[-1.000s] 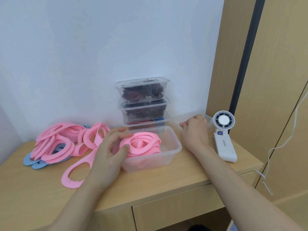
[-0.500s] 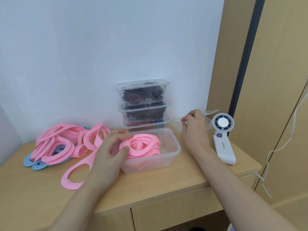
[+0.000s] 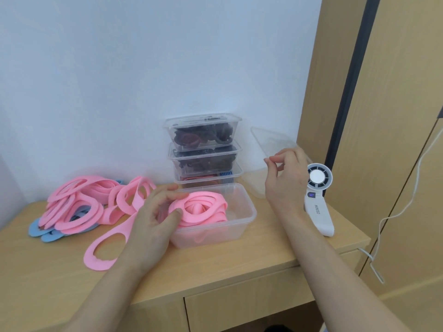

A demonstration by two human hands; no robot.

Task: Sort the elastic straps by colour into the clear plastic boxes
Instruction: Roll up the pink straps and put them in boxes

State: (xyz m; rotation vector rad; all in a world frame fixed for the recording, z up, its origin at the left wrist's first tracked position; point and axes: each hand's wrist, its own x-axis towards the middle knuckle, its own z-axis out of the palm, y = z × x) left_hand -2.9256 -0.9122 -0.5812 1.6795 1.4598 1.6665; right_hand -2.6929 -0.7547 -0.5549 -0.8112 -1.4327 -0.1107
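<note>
An open clear plastic box (image 3: 242, 219) stands mid-table with coiled pink straps (image 3: 203, 208) inside. My left hand (image 3: 155, 216) rests on the box's left rim, fingers touching the pink coil. My right hand (image 3: 286, 180) pinches a clear lid (image 3: 271, 142) and holds it tilted up in the air to the right of the box. A heap of pink straps (image 3: 79, 202) lies at the left, with blue straps (image 3: 40, 230) underneath. One long pink strap (image 3: 105, 250) lies flat by my left wrist.
Three lidded clear boxes (image 3: 203, 149) with dark straps are stacked against the wall behind the open box. A white hand-held fan (image 3: 318, 204) lies at the right edge of the table. A white cable (image 3: 393, 212) hangs by the wooden wardrobe. A drawer sits below the tabletop.
My right hand has lifted the clear lid off the table and raised it upright. My left hand has stayed on the pink coil in the box.
</note>
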